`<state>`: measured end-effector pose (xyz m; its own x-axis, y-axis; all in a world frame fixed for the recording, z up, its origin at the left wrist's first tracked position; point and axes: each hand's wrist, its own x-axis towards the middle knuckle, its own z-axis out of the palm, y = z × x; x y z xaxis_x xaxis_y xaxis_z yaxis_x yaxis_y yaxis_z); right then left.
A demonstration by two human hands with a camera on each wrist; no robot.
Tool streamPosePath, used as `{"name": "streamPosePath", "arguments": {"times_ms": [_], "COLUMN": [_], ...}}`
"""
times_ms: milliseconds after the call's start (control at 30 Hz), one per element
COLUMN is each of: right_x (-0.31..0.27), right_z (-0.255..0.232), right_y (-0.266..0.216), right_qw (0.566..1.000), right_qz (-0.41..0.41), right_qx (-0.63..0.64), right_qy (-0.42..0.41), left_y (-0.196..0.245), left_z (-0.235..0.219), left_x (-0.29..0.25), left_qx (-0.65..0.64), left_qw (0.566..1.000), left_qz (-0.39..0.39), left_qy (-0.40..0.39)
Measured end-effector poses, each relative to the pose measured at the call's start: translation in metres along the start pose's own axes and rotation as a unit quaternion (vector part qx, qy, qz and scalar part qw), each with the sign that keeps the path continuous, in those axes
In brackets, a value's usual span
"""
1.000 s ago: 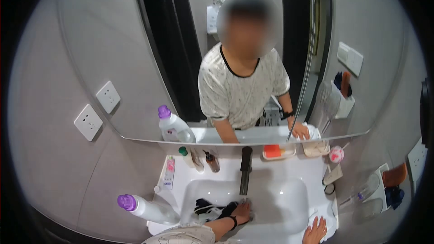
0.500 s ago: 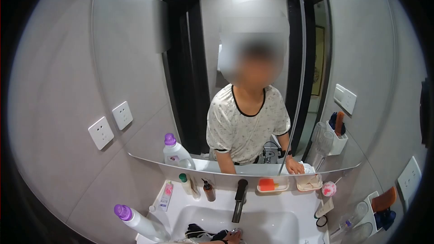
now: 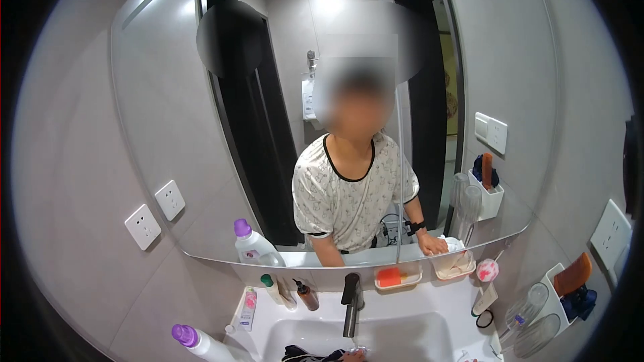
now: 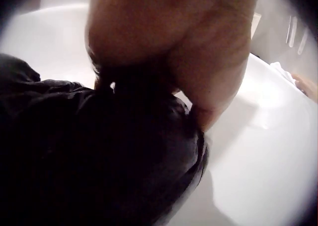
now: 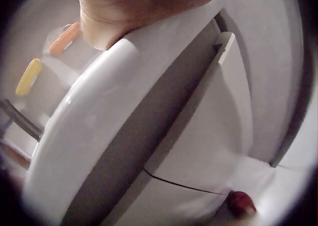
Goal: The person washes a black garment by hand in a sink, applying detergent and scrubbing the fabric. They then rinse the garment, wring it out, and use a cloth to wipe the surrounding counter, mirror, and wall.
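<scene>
Black cloth with white stripes (image 3: pixel 302 353) lies bunched in the white sink (image 3: pixel 396 335), below the dark tap (image 3: pixel 350 305). My left hand (image 4: pixel 169 32) reaches down into the sink and grips this cloth, thumb on the right side in the left wrist view; its fingertips are hidden. In the head view only a bit of that hand shows at the bottom edge, under the tap's spout. My right hand (image 5: pixel 144 10) rests on the sink's right rim, fingers out of sight in the right wrist view. White cloth (image 4: pixel 282 69) lies beside it.
A white bottle with a purple cap (image 3: pixel 201 342) stands at the left. Behind the sink are a brown pump bottle (image 3: pixel 307 295), a green-capped bottle (image 3: pixel 272 287) and a soap dish (image 3: pixel 399 278). Glasses (image 3: pixel 537 328) and a comb (image 3: pixel 573 275) hang by the right wall.
The head view has tilted up, so the sink and both hands have slid to the bottom edge. The left hand stays at the black cloth, the right hand at the rim.
</scene>
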<state>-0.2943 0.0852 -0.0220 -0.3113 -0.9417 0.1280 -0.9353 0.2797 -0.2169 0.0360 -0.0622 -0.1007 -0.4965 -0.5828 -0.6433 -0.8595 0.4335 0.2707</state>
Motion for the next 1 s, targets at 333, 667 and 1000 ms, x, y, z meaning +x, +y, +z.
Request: {"name": "streamPosePath", "arguments": {"times_ms": [333,667,1000], "right_x": [0.004,0.002,0.012], "right_z": [0.012,0.01,0.009], "right_y": [0.008,0.002,0.027], "right_qw": [0.997,0.999,0.996], "right_qz": [-0.005,-0.02,-0.067], "right_qx": [0.063,-0.022,0.037], "right_qy": [0.032,0.034,-0.035], "left_y": [-0.007,-0.01,-0.01], "left_z": [0.005,0.005,0.011], "left_x": [0.005,0.016,0.023], "left_qx": [-0.029,0.027,0.021], "left_qw": [0.998,0.998,0.996], "left_qz": [-0.046,-0.058,-0.082], "left_qy": [0.037,0.022,-0.017]}}
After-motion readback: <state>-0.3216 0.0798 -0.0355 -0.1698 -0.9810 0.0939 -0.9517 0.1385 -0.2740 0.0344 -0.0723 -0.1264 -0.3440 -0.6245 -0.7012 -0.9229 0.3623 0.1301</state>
